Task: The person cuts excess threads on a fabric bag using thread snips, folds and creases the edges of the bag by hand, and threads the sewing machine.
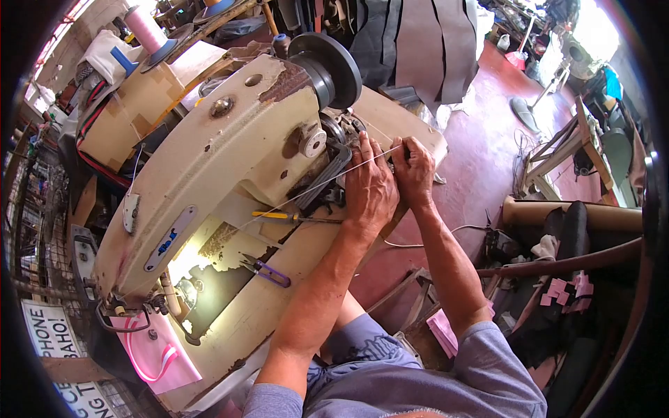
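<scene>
A white thread (pixel 306 191) runs taut from the bed of the beige sewing machine (pixel 202 146) up past my left hand to my right hand. My right hand (pixel 416 173) is closed, pinching the thread's end between thumb and fingers. My left hand (pixel 369 184) lies right beside it, fingers together and bent toward metal parts below the black handwheel (pixel 326 71). What its fingertips grip is hidden. A yellow-handled screwdriver (pixel 275 217) and purple thread snips (pixel 266 270) lie on the machine bed, left of my forearm.
A lamp lights the needle end, where a pink fabric piece (pixel 159 354) lies. A pink thread cone (pixel 148 31) stands behind the machine. Dark material strips (pixel 425 49) hang at the back. A wooden frame (pixel 578 150) and pink bundles (pixel 566 290) are to the right.
</scene>
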Tool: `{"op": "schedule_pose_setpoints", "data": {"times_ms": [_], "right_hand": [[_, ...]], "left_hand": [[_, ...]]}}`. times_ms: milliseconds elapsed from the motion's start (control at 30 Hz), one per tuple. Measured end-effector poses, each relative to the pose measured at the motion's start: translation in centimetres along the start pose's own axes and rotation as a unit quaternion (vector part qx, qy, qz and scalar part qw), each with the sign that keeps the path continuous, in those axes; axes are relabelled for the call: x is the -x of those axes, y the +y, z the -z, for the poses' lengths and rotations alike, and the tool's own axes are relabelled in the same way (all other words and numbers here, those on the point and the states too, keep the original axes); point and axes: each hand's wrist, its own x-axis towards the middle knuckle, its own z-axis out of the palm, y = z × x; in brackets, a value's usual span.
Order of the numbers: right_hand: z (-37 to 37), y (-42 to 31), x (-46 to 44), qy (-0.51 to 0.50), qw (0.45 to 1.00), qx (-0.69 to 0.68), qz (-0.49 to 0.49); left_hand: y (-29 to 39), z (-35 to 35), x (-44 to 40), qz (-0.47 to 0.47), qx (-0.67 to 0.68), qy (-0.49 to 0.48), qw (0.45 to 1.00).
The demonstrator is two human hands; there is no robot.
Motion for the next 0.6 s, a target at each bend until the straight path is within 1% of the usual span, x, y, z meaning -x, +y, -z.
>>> {"op": "schedule_pose_setpoints", "data": {"times_ms": [33, 133, 233, 333, 433, 533, 600], "right_hand": [[0.00, -0.17, -0.04, 0.001, 1.000, -0.003, 0.000], [-0.06, -0.13, -0.06, -0.001, 1.000, 0.003, -0.009], [-0.13, 0.11, -0.02, 0.004, 1.000, -0.001, 0.000], [-0.12, -0.15, -0.10, 0.002, 1.000, 0.002, -0.014], [-0.18, -0.05, -0.08, 0.008, 1.000, 0.001, -0.009], [-0.27, 0.12, -0.09, 0.012, 1.000, -0.007, -0.007], [-0.20, 0.12, -0.21, 0.010, 1.000, -0.002, -0.008]], "left_hand": [[-0.04, 0.11, -0.07, 0.006, 0.011, -0.010, 1.000], [-0.25, -0.16, 0.01, -0.005, -0.002, 0.009, 1.000], [-0.23, -0.26, 0.00, -0.002, 0.005, 0.008, 1.000], [-0.03, 0.24, 0.00, -0.009, -0.019, 0.007, 1.000], [0.02, 0.20, -0.04, 0.001, -0.001, 0.001, 1.000], [-0.03, 0.28, -0.05, -0.010, -0.021, 0.007, 1.000], [-0.10, 0.19, -0.11, -0.004, -0.004, -0.002, 1.000]]}}
